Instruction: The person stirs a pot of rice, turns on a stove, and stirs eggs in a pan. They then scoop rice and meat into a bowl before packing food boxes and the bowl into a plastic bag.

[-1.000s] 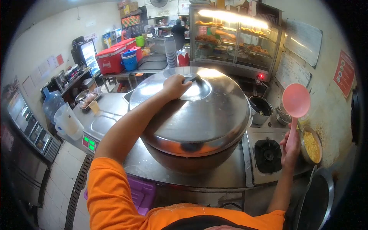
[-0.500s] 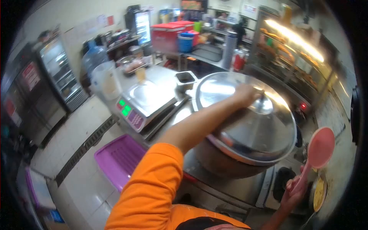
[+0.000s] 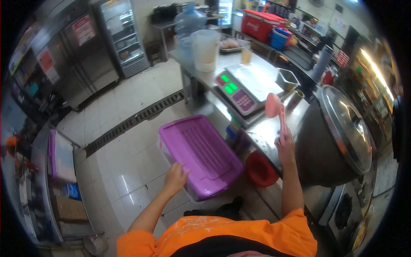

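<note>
My left hand (image 3: 176, 179) is beside the near left edge of a purple lid (image 3: 205, 154) on a clear bin standing on the floor; its fingers are partly spread, with nothing in them. In my right hand (image 3: 285, 147) is the handle of a pink ladle (image 3: 273, 106), held upright over the steel counter. To the right of that hand stands a large pot (image 3: 314, 141), its shiny metal lid (image 3: 346, 124) in place. A scale (image 3: 243, 92) with green digits is on the counter beyond the ladle.
A red tub (image 3: 261, 170) is below the counter edge. Behind the scale are a cloudy pitcher (image 3: 205, 51) and a blue water jug (image 3: 188, 23). A burner (image 3: 343, 210) lies near the pot. A shelf with a white bin (image 3: 64, 158) is at left.
The view has swung left. My left hand has let go of the pot lid's knob and moved to the purple lid. My right hand has brought the ladle to the left side of the pot.
</note>
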A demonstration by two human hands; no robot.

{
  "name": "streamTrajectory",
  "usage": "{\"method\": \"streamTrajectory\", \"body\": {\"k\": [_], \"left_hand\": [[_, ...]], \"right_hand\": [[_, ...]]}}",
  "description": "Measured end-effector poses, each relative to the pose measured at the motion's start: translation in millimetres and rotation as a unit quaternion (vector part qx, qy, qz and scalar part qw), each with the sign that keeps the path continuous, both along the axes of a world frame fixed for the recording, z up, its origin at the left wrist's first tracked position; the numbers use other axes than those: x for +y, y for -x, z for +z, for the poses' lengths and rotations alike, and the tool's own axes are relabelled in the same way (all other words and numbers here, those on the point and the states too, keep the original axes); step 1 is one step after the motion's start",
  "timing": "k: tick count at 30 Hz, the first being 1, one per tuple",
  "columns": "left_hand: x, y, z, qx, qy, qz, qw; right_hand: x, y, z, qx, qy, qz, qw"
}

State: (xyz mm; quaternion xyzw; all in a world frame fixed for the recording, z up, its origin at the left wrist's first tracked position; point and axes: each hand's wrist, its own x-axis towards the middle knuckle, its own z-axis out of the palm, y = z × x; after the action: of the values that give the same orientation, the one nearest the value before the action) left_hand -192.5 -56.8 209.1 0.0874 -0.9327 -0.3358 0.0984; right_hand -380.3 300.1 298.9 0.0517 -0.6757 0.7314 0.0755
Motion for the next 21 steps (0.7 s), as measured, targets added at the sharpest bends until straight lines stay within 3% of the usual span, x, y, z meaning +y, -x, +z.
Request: {"method": "streamTrajectory", "body": {"k": [1,3,4,6,7,8,10,13,14,15,16,17,18,21], "left_hand": [[-33,-52,-20,-0.039,0.005,0.053,0.998],[-86,-161,-69,-0.131,0.01,0.179,0.975],[-110,-218,-96,-0.213,-0.005,0.221,0.952],[-130,-305,-94,-0.342,-0.041,0.301,0.889],[-136,-351,-108,-0.346,-0.023,0.345,0.872],[-142,-388,-118,-0.418,-0.023,0.362,0.833],[-131,-417,-92,-0.43,-0.067,0.444,0.783],[-159,-502,-179,-0.458,-0.115,0.48,0.74],[-175,-519,-206,-0.484,-0.091,0.389,0.779],[-190,-519,-209,-0.504,-0.066,0.292,0.81],[-202,-513,-215,-0.506,-0.064,0.29,0.81],[-212,-497,-219,-0.494,-0.155,0.374,0.77],[-228,-479,-221,-0.473,-0.242,0.451,0.717],[-296,-410,-174,-0.374,-0.255,0.525,0.721]], "right_hand": [[-26,22,2,-0.052,0.104,0.034,0.993],[-58,81,-23,0.015,-0.003,-0.001,1.0],[-85,87,-3,0.025,-0.022,-0.03,0.999],[-92,162,-41,0.12,-0.084,-0.091,0.985],[-97,187,-56,0.073,-0.062,-0.123,0.988],[-121,175,-29,0.077,-0.035,-0.132,0.988],[-123,219,-40,0.051,-0.133,-0.201,0.969],[-123,276,-49,0.059,-0.109,-0.177,0.976],[-129,292,-47,0.042,-0.084,-0.156,0.983],[-155,283,-23,0.122,-0.006,-0.109,0.986],[-180,268,-3,0.127,0.033,-0.106,0.986],[-192,280,5,0.217,-0.026,-0.098,0.971],[-217,264,33,0.146,-0.08,-0.104,0.981],[-288,283,81,0.186,-0.05,-0.121,0.974]]}}
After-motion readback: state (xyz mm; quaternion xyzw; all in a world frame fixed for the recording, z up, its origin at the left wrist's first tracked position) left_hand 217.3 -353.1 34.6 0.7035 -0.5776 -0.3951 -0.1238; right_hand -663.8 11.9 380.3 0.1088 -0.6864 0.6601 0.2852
